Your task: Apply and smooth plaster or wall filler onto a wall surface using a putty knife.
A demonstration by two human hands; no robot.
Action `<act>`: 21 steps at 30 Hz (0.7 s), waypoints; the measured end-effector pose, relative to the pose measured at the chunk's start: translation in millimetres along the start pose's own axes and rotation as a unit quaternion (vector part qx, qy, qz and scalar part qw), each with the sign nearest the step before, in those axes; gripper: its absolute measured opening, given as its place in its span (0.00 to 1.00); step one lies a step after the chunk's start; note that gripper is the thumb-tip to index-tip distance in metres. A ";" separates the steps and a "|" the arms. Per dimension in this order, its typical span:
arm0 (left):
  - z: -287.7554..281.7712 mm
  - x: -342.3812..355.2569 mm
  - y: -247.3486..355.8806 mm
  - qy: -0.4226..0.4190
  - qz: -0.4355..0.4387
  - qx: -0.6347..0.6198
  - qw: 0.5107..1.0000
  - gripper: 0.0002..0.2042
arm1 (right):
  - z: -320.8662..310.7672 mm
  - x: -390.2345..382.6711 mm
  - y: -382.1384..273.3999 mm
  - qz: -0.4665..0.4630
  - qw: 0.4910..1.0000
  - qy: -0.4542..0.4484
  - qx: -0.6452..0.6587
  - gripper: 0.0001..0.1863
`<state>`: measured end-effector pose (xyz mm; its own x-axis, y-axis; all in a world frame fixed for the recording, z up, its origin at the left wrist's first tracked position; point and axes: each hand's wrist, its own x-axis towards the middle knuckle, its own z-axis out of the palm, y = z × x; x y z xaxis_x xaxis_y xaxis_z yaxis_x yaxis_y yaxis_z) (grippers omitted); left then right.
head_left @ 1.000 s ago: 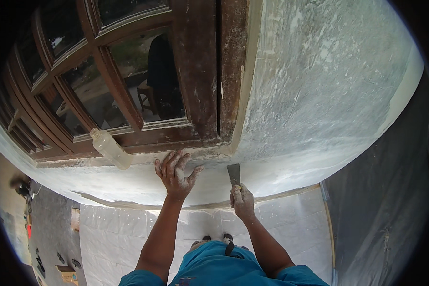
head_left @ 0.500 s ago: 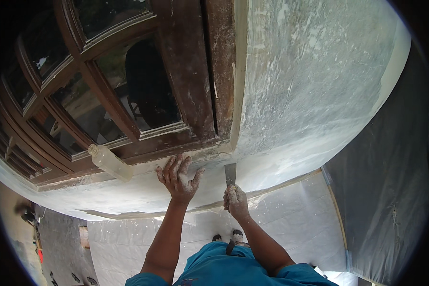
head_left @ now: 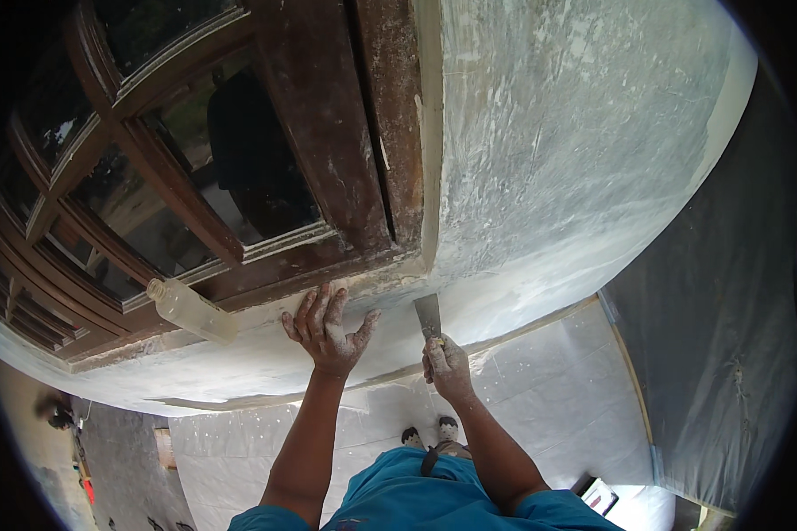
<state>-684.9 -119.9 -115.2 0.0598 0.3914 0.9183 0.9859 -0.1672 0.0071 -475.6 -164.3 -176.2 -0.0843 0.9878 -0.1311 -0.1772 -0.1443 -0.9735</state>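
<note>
My right hand (head_left: pixel 450 367) is wrapped round the handle of a putty knife (head_left: pixel 429 316). The flat grey blade points away from me, its edge at the white plastered wall (head_left: pixel 522 274) just below the window's lower right corner. My left hand (head_left: pixel 328 332) has its fingers spread, with the fingertips against the ledge under the brown wooden window frame (head_left: pixel 283 279). White dust or plaster coats both hands. Left of that hand, a translucent plastic bottle (head_left: pixel 193 310) lies tilted on the ledge.
Glass panes (head_left: pixel 230 159) with brown bars fill the upper left. A grey sheet (head_left: pixel 540 389) covers the floor, spotted with white. Dark plastic sheeting (head_left: pixel 708 354) hangs at the right. A white box-like thing (head_left: pixel 600 497) is at the lower right, its kind unclear.
The putty knife has tilted, its handle end swinging slightly to the right with my right hand. My left hand keeps its place on the ledge. The view has shifted a little.
</note>
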 end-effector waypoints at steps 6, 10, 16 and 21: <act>-0.1 -6.1 -4.5 -0.014 0.035 0.006 0.999 0.33 | 16.5 -4.0 0.4 0.020 0.997 -0.018 0.078 0.17; -0.8 -5.1 -1.8 -0.002 0.029 0.006 1.000 0.29 | 26.8 -3.4 4.9 0.014 0.993 -0.009 0.116 0.18; -6.7 -9.5 -2.5 -0.014 0.032 0.012 0.999 0.30 | 34.3 4.8 -22.8 -0.029 0.992 -0.014 0.122 0.16; -0.9 -7.0 -5.2 -0.010 0.031 0.006 0.999 0.30 | 31.0 -6.1 4.9 0.017 0.993 -0.024 0.117 0.17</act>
<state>-690.6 -122.6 -121.3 0.1238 0.3987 0.9087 0.9819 -0.1812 -0.0543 -506.3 -172.8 -174.3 -0.1408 0.9788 -0.1488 -0.3959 -0.1934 -0.8977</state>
